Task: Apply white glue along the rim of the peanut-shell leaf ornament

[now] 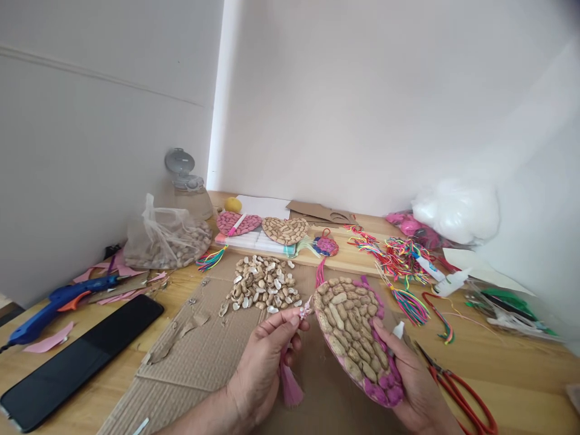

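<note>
Partially coloured: near right, the peanut-shell heart [351, 326] was purple along its right edge, plain across its middle.
The right hand [417, 377] gripped that edge; the left hand [272, 344] pinched a beaded pink tassel [291, 388], attachment unclear. Far left, a bag [156, 225] contained peanuts [183, 244]; the jar [196, 202] behind had unclear contents.

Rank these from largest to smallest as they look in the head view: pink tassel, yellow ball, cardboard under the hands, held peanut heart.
1. Cardboard
2. Peanut heart
3. Pink tassel
4. Yellow ball, which is also farthest away
</note>
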{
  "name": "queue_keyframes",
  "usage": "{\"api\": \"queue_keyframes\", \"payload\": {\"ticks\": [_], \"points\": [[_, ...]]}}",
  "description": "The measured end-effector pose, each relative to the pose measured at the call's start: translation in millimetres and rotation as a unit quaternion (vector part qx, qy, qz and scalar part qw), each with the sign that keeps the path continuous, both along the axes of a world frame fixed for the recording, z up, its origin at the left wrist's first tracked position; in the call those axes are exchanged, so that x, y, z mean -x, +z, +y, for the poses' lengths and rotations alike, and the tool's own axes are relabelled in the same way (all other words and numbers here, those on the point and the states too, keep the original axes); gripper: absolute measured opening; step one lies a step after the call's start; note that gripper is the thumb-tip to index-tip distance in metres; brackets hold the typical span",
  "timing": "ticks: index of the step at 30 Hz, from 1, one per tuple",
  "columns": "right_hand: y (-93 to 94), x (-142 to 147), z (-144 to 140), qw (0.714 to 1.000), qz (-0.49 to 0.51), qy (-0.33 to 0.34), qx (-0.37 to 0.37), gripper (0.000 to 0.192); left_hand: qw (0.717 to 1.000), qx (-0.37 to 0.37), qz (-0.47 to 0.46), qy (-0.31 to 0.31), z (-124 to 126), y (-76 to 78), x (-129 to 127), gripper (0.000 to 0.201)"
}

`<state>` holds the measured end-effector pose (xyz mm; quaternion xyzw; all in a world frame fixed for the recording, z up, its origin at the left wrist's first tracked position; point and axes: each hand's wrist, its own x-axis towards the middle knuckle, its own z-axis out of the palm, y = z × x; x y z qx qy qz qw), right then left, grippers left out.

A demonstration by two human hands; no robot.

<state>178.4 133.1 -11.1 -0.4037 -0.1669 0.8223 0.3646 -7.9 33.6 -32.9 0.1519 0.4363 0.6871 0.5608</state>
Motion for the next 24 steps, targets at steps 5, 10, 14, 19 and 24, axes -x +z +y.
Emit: {"api": "queue_keyframes", "payload": {"ticks": [5,10,14,19,24], "points": [[-0.5,-1.0,-0.4,1.000,0.007,-0.004,-0.007,0.083,1.000,0.002,-0.005,0.005,1.2,-1.2,0.7,0.029],[1.8,0.7,-1.4,1.000,0.007,0.009,-0.010,0.082,1.000,0.000,0.008,0.002,0.6,1.8,1.0,0.032],[2.3,1.1,-1.3,1.000,0.008,0.010,-0.025,0.083,1.000,0.008,0.025,0.013,1.8,5.7,0.8,0.033],[1.2,0.7,-0.6,1.000,0.015,0.009,0.001,0.081,0.996,0.005,0.034,0.082,4.2,8.9,0.3,0.034],[-0.1,-0.9,-0.3,1.000,0.019,0.000,0.013,0.080,0.996,-0.007,0.013,0.088,3.0,7.5,0.9,0.038]]}}
